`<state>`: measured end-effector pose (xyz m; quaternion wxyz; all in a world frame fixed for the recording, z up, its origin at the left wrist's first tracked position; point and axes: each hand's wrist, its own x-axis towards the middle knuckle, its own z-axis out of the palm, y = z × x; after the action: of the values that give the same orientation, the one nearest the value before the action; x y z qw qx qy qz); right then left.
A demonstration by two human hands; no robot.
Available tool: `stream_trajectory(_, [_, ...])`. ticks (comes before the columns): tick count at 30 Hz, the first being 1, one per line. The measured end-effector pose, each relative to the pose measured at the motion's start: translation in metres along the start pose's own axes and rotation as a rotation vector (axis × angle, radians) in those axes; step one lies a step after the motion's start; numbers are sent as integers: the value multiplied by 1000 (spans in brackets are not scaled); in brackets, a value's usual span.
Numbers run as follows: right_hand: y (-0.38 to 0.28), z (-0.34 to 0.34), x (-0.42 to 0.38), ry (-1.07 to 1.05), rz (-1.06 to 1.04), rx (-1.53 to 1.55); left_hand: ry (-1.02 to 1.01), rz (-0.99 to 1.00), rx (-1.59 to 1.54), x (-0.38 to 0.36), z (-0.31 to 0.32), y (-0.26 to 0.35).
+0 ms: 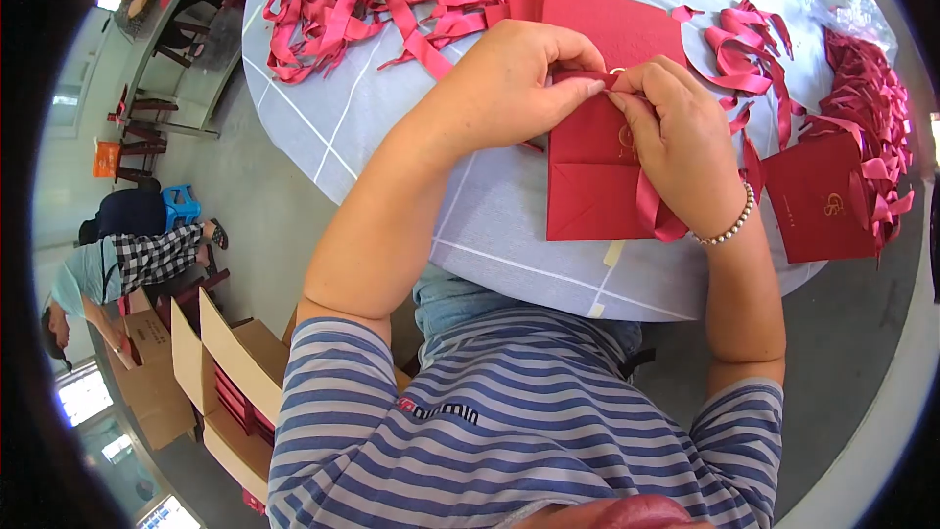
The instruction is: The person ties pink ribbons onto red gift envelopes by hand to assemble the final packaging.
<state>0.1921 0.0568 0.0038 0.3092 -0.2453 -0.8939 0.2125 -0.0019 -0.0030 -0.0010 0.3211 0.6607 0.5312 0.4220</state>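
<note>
A red paper bag (592, 201) lies on the table in front of me, with another red bag (612, 24) behind it. My left hand (534, 78) pinches red ribbon at the bag's upper edge. Beside it, my right hand (676, 127), with a beaded bracelet at the wrist, pinches the same ribbon; the fingertips of both hands nearly meet. A loop of ribbon (658, 211) hangs below my right hand over the bag. Exactly how the ribbon passes through the bag is hidden by my fingers.
The round table (490, 255) has a checked cloth. Loose ribbons (333, 15) heap at the back left, others (744, 49) at the right. Finished-looking bags (822, 201) with ribbons stack at the right edge. Open cartons (235, 362) and a bending person (98, 274) are at the left.
</note>
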Motion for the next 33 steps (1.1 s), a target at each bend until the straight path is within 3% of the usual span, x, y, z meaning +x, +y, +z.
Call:
stream_trajectory(4, [7, -3, 1, -1, -52, -73, 28, 30, -9, 10, 7, -8])
stream_trajectory(6, [13, -3, 3, -9, -71, -98, 61, 185, 88, 19, 13, -25])
stream_trajectory(9, [14, -8, 7, -64, -55, -59, 66, 149, 38, 21, 17, -26])
stream_trajectory(11, [-1, -11, 10, -108, 102, 56, 124, 105, -8, 18, 17, -26])
stream_trajectory(15, [3, -6, 7, -19, -43, 4, 152, 63, 21, 18, 23, -23])
stream_trajectory(23, [-9, 10, -5, -22, -72, -291, 195, 103, 253, 11, 39, -19])
stream_trajectory(25, [-12, 17, -10, 48, 21, -335, 198, 105, 241, 10, 38, -17])
stream_trajectory(28, [-2, 11, -8, 38, -53, -254, 203, 113, 235, 9, 38, -19])
stream_trajectory(31, [3, 8, -6, -1, 18, -187, 226, 144, 248, 10, 42, -23])
stream_trajectory(33, [-5, 17, -10, 42, -34, -280, 244, 161, 256, 11, 42, -23])
